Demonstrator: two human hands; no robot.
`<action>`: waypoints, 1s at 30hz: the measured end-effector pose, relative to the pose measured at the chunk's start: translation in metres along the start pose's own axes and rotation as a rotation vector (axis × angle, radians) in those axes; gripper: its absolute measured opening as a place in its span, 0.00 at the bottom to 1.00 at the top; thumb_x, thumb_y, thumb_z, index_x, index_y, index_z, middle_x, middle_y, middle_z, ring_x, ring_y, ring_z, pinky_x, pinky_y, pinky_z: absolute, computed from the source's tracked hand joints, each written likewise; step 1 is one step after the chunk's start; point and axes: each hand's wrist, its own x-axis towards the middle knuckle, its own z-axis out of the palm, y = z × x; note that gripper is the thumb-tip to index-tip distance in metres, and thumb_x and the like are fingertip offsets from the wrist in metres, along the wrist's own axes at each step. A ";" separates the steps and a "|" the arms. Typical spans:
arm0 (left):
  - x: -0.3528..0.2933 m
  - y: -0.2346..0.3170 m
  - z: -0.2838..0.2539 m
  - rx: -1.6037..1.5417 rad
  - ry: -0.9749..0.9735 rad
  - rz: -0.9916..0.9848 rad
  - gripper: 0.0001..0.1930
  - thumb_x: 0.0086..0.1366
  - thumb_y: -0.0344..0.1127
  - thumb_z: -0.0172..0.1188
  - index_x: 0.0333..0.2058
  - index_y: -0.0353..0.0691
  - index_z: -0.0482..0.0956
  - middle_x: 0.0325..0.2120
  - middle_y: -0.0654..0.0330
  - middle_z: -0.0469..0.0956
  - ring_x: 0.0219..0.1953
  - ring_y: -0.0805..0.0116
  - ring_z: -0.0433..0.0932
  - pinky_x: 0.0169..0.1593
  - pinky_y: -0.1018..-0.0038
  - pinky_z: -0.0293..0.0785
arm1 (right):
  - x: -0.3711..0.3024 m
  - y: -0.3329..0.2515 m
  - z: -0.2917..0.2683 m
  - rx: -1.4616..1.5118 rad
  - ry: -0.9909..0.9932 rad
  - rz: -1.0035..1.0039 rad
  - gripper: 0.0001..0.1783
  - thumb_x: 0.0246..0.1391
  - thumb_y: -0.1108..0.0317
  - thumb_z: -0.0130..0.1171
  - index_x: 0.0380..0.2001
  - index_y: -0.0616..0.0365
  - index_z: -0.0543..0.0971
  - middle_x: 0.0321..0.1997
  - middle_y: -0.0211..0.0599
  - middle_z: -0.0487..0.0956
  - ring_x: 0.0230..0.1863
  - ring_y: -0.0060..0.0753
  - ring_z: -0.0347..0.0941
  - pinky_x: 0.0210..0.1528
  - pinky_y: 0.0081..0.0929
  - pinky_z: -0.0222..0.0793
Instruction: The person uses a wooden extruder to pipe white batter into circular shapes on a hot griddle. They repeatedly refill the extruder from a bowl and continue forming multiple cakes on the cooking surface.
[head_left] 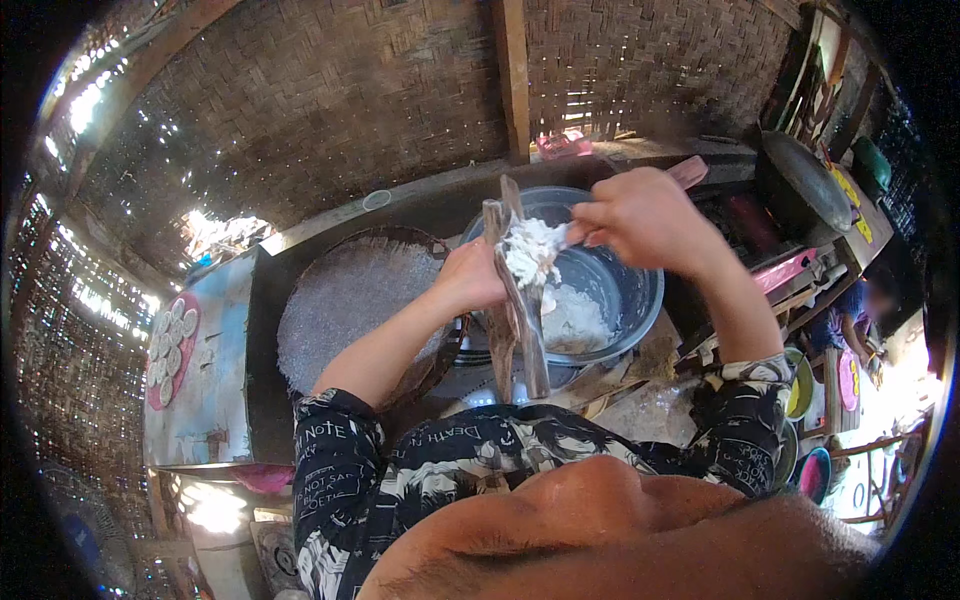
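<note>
Two rough wooden sticks [530, 340] lean across the near rim of a grey basin [648, 300]. My left hand [472, 275] is closed around them, its fingertips partly hidden by the wood. A lump of white dough-like paste [530, 248] clings to the sticks' upper part, over the basin. My right hand [645, 215] is closed just right of this paste, with its fingers at the paste's edge. Whatever it grips is mostly hidden; a reddish wooden piece [688, 172] shows just beyond the knuckles. More white paste [575, 318] lies in the bottom of the basin.
Left of the basin sits a wide round tray [350, 295] of pale grains. Farther left, a pink plate [172, 350] of round white pieces rests on a worn surface. A large dark pan [805, 180] stands right. Another person [850, 320] is at far right.
</note>
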 end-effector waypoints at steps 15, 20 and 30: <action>0.043 -0.092 0.032 -0.139 0.144 -0.066 0.22 0.36 0.45 0.65 0.30 0.36 0.81 0.28 0.46 0.79 0.33 0.50 0.78 0.37 0.65 0.72 | -0.045 -0.013 0.000 -0.112 0.625 0.041 0.12 0.36 0.66 0.62 0.30 0.51 0.77 0.22 0.29 0.72 0.25 0.34 0.70 0.27 0.31 0.65; 0.021 -0.046 0.014 -0.096 0.166 -0.031 0.25 0.38 0.47 0.64 0.36 0.38 0.79 0.35 0.44 0.78 0.38 0.47 0.77 0.41 0.62 0.73 | -0.041 -0.007 -0.010 -0.141 0.653 0.055 0.15 0.33 0.67 0.65 0.30 0.51 0.77 0.23 0.29 0.73 0.26 0.34 0.71 0.28 0.31 0.65; 0.014 -0.024 0.012 0.085 0.101 -0.112 0.22 0.44 0.47 0.60 0.30 0.31 0.80 0.30 0.41 0.77 0.37 0.44 0.77 0.42 0.60 0.73 | -0.010 -0.033 0.021 -0.160 0.437 -0.162 0.06 0.42 0.66 0.54 0.26 0.50 0.70 0.22 0.28 0.67 0.27 0.32 0.70 0.29 0.31 0.64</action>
